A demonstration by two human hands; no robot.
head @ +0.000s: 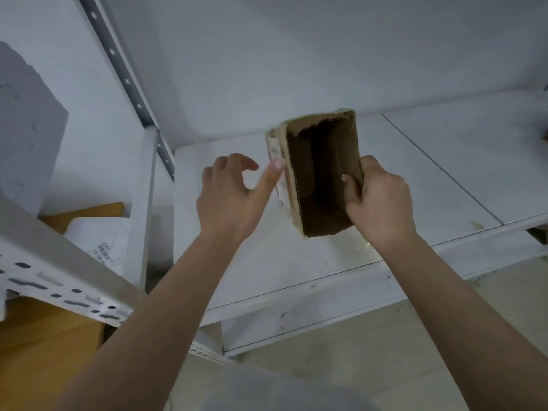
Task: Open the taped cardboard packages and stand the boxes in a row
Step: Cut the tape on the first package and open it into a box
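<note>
Head view: white metal shelf (341, 262) carries opened cardboard box (323, 179), interior facing camera. Right hand (379, 197) grips box's right wall, thumb inside. Left hand (234, 191) loosely open, fingertip touching box's left edge. Advice: steady both sides, seat base flat on shelf.

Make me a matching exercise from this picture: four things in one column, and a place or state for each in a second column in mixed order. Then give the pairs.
Things:
1. cardboard box
2. right hand
3. left hand
4. white shelf

Places or states:
A. thumb touching the box's taped left side, the other fingers loosely curled and apart from it
B. lies under the box and both hands
C. open at the top, brown inside showing
D. grips the box's right wall, thumb inside

Pairs: 1-C, 2-D, 3-A, 4-B
</note>
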